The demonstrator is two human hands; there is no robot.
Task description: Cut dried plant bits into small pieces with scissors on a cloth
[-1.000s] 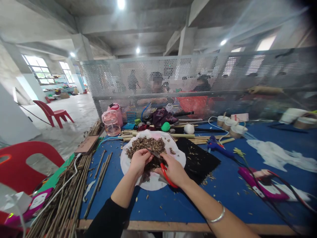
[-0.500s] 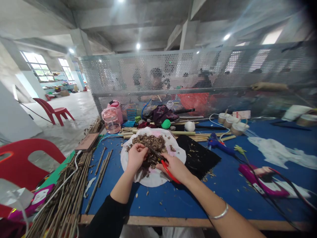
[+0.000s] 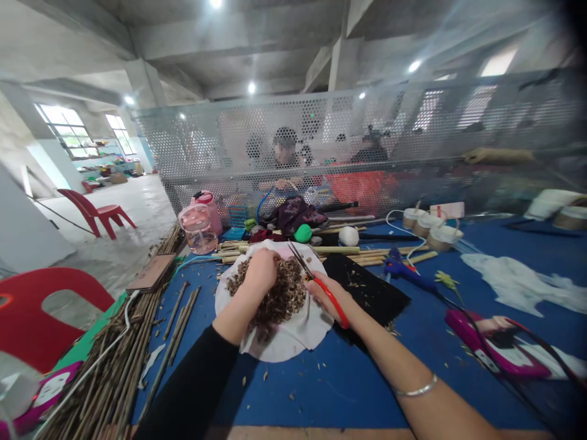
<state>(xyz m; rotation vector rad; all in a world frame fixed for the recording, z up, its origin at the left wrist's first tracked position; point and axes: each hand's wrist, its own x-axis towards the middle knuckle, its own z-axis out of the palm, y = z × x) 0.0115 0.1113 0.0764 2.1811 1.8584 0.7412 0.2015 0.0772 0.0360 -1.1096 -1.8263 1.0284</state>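
A heap of brown dried plant bits [image 3: 270, 305] lies on a round white cloth [image 3: 287, 343] in front of me. My left hand [image 3: 262, 269] is over the far part of the heap, its fingers bent and closed; what they hold, if anything, I cannot make out. Red-handled scissors [image 3: 337, 299] are in my right hand [image 3: 331, 294], at the right side of the heap. Their blades point up and to the left, nearly together, a little apart from my left hand.
Dry stalks [image 3: 121, 354] are bundled along the left edge, with a phone [image 3: 150, 272] on them. A black cloth [image 3: 367, 293], a blue glue gun [image 3: 410, 273] and a purple power strip [image 3: 499, 348] lie to the right. Behind stand a clear pink bottle [image 3: 198, 229] and a perforated metal screen [image 3: 220, 140].
My left hand has moved up and away over the heap. The scissors have drawn back to the right, their blades now apart from my left hand. The view has shifted slightly.
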